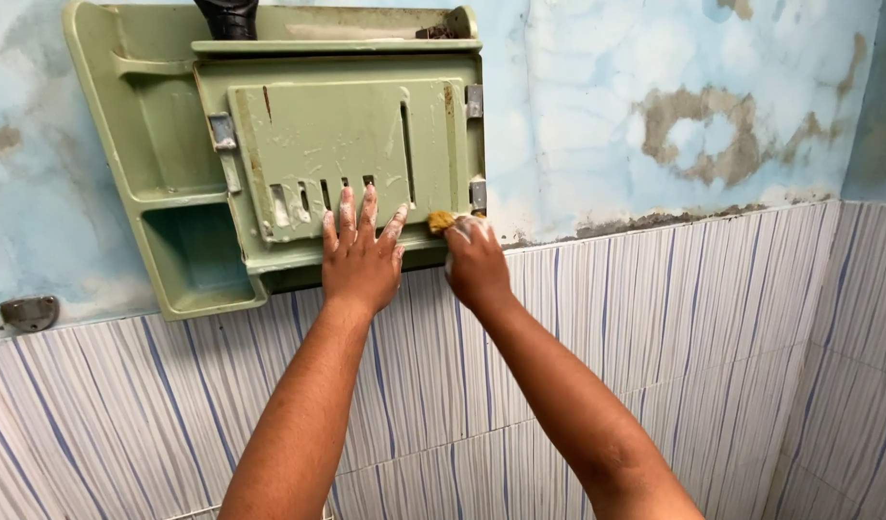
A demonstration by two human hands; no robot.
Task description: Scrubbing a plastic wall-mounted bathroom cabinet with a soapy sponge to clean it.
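Two bare hands reach up to a pale green plastic wall cabinet (299, 144) fixed where the patchy blue plaster meets the striped wall tiles (655, 337). The left hand (362, 258) lies flat with fingers spread against the cabinet's lower door panel, its grip released and holding nothing. Just to its right, the right hand (476, 265), dusted white, has its grip clenched on a small yellow sponge (440, 221) pressed to the cabinet's lower right corner, below a metal hinge (477, 195).

Home bathroom, striped wall tiles (655, 318), peeling blue plaster (655, 87), green wall cabinet (173, 173)
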